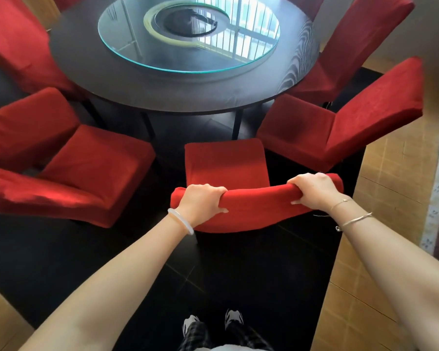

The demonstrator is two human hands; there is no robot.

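Chair (254, 203) is held two-handed by the top edge of its backrest. Left hand (203, 198) is wrapped over the left end of that edge, with the fingers curled over the far face and the thumb laid on the near face. Right hand (314, 190) is clamped the same way just short of the right end. A bare stretch of fabric is left between the two grips. Both grips are closed tight on the padding, which is dented under the fingers.

Orientation: seat (226, 160) is pointed away from the grip, toward the round table (162, 97). The seat's front edge is placed near the table rim, by the legs. The long axis of the gripped edge runs left to right, with the right end slightly higher in view. The edge is seen as a shallow curve.

Materials: chair is fully sleeved in red velvet-like fabric, with rounded corners. Seat is a squarish pad. Table top is dark wood, with grain visible on its right side. A round glass turntable (142, 57) with a greenish edge is set on it, and window bars are reflected in the glass.

Left of the grip, a matching red chair (91, 168) is angled toward the table; right of the grip, another (340, 122). Below the grip is glossy black floor tile (264, 274). A pale bangle (181, 221) is worn on the left wrist, thin metal bracelets (356, 219) on the right.
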